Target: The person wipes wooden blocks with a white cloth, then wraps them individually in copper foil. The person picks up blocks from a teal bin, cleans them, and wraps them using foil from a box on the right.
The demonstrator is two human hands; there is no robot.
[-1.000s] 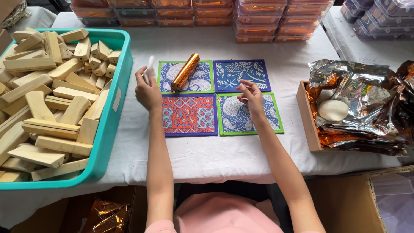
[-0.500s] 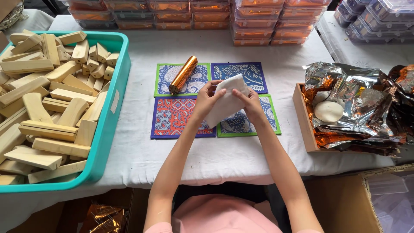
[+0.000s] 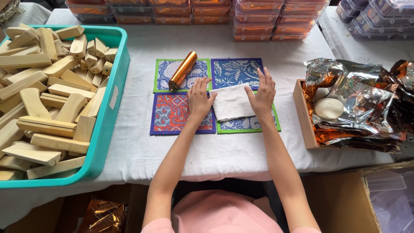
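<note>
Four patterned square mats lie together on the white table cloth: a green-edged blue one (image 3: pixel 166 71), a dark blue leaf one (image 3: pixel 236 71), a red one (image 3: pixel 172 113) and a green-edged one (image 3: pixel 246 124). A white cloth pouch (image 3: pixel 232 102) lies flat over the near right mat. My left hand (image 3: pixel 199 98) presses its left edge, fingers spread. My right hand (image 3: pixel 261 92) presses its right edge the same way. A shiny copper-coloured cylinder (image 3: pixel 183 70) rests on the far left mat.
A teal bin (image 3: pixel 107 125) full of wooden blocks stands at the left. At the right, a wooden tray (image 3: pixel 302 116) holds crumpled silver and orange foil (image 3: pixel 358 99) and a white round object (image 3: pixel 329 108). Stacked plastic boxes (image 3: pixel 276 17) line the far edge.
A second ago my hands were apart over the mats. Then both lifted the white pouch; now it lies flat on the near right mat with both hands pressing it.
</note>
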